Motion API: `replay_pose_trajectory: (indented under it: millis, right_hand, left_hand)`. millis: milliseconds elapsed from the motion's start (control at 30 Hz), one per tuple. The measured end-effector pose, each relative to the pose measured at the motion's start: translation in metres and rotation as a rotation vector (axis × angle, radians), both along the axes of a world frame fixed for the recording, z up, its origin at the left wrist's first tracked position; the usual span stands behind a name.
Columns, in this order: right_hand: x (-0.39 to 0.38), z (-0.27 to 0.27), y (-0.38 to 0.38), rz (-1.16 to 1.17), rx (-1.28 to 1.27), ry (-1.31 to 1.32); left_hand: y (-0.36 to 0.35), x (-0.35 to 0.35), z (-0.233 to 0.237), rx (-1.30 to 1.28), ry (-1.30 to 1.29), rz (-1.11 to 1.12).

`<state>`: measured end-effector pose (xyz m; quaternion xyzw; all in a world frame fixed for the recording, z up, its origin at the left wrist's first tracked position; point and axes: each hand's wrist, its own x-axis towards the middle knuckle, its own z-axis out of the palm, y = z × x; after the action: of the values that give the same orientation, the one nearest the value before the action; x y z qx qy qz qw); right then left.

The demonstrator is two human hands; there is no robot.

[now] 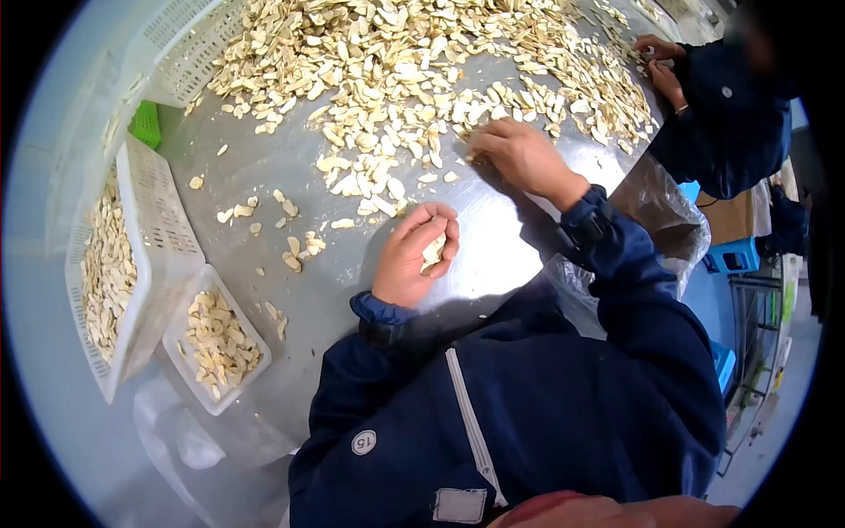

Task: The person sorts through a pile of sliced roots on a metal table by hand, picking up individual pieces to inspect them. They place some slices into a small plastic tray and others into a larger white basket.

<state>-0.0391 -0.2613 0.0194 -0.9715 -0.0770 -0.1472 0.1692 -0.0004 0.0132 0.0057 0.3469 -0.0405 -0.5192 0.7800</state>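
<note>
The left hand [410, 260] is nearly closed, fingers and thumb curled around pale slices [433, 253], their visible long axis running roughly away from the body. Farther out, the right hand [521, 158] bends its blurred fingers beside the slice pile [387, 79] on the metal table [334, 277]; I cannot tell whether they grip anything

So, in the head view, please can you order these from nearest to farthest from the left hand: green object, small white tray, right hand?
From the left hand:
1. Right hand, up and to the right, over the table.
2. Small white tray, lower left, holding slices.
3. Green object, far upper left, beyond the tray.
</note>
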Motion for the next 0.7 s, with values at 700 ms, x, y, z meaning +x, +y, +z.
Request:
replay_pose_trajectory:
  millis: [700]
  right_hand:
    - [-0.050, 0.015, -0.024, -0.439, 0.009, 0.003]
  left_hand:
    - [-0.002, 0.000, -0.002, 0.011, -0.003, 0.001]
